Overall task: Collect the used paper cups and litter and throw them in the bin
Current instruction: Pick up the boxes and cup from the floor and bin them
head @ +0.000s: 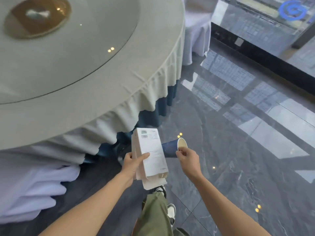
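Note:
My left hand [133,163] grips a bundle of white paper bags [151,155] with printed labels, held upright over the floor beside the table. My right hand [188,159] pinches the rim of a dark blue paper cup [168,149], which lies on its side with its pale inside facing right. The cup's base is hidden behind the bags. No bin is in view.
A round table [85,99] with a white skirted cloth, glass turntable and a gold centrepiece [36,17] fills the left. White-covered chairs [30,188] stand at the lower left, with another chair [197,31] behind the table. Glossy dark marble floor [238,150] stretches right toward a glass wall [264,28].

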`<control>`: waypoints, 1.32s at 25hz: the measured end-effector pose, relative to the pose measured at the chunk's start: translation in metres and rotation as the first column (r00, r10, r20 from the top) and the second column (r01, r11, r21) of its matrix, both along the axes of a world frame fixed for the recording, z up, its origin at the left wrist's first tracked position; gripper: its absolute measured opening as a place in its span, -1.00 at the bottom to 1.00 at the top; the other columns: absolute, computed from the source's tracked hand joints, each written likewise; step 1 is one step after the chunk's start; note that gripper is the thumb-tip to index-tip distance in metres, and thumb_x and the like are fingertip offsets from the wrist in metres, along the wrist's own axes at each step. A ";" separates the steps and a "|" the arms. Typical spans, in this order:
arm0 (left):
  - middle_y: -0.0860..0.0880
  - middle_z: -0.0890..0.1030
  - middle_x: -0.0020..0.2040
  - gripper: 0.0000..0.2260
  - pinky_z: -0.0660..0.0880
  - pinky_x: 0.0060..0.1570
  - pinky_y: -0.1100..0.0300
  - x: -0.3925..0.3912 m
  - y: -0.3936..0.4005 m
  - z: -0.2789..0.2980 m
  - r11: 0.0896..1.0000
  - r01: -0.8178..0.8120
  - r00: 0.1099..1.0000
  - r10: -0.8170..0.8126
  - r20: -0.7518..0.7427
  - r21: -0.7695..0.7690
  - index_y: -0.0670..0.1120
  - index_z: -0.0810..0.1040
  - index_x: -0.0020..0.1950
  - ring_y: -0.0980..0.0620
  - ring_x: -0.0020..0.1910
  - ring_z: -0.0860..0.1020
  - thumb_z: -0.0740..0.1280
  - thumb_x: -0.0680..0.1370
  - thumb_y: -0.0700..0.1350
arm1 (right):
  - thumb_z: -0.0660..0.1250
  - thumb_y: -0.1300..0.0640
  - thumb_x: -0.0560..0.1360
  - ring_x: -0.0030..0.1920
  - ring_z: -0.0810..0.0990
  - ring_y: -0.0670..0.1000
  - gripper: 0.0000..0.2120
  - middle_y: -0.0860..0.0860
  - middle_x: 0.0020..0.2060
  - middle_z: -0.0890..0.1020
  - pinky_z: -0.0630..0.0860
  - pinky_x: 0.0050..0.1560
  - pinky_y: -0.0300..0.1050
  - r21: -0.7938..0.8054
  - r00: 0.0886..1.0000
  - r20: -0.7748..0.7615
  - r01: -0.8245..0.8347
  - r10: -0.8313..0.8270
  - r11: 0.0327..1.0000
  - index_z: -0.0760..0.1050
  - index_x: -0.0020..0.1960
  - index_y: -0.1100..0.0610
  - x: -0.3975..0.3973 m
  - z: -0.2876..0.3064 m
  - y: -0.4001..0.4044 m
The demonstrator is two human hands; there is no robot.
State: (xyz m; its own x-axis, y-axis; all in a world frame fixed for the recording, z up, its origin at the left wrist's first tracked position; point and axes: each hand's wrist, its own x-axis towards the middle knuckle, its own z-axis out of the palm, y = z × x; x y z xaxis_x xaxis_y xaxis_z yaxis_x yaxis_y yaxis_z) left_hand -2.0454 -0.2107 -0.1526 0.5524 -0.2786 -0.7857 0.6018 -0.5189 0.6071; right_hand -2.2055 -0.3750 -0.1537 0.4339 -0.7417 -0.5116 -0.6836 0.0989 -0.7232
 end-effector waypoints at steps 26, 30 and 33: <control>0.00 0.77 0.17 -0.29 0.66 0.10 -0.13 0.141 0.227 -0.266 0.992 -0.115 0.952 0.122 -0.282 0.042 0.03 0.55 0.38 -0.10 0.19 0.72 0.64 0.30 0.24 | 0.22 0.17 0.64 0.15 0.58 0.15 -0.73 0.07 0.10 0.69 0.55 0.21 0.09 -0.057 0.649 -0.551 -0.656 0.525 0.752 0.66 0.21 0.08 0.222 -0.347 0.172; 0.00 0.77 0.17 -0.26 0.64 0.19 -0.20 0.140 0.226 -0.274 0.988 -0.138 0.949 0.151 -0.277 0.068 0.02 0.54 0.37 -0.11 0.20 0.71 0.65 0.28 0.25 | 0.21 0.28 0.57 -0.07 0.69 0.15 -0.71 0.09 -0.01 0.70 0.71 -0.01 0.09 0.187 0.596 -0.474 -0.652 0.649 0.735 0.64 0.17 0.11 0.205 -0.363 0.180; -0.01 0.76 0.18 -0.17 0.60 0.26 -0.24 0.136 0.212 -0.262 0.991 -0.118 0.955 0.132 -0.264 0.068 0.02 0.54 0.38 -0.11 0.21 0.70 0.66 0.20 0.30 | 0.20 0.20 0.59 -0.02 0.68 0.14 -0.72 0.06 0.03 0.72 0.68 0.05 0.13 0.202 0.730 -0.408 -0.514 0.549 0.834 0.66 0.14 0.06 0.185 -0.345 0.168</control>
State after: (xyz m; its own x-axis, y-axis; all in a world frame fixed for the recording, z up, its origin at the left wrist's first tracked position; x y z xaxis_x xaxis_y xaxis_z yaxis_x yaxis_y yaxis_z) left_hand -1.9092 0.0017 -0.4143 0.3481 -0.1768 -0.9206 0.8005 -0.4551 0.3901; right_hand -2.0209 -0.2065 -0.4986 0.4673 -0.4119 -0.7822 -0.8756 -0.3376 -0.3454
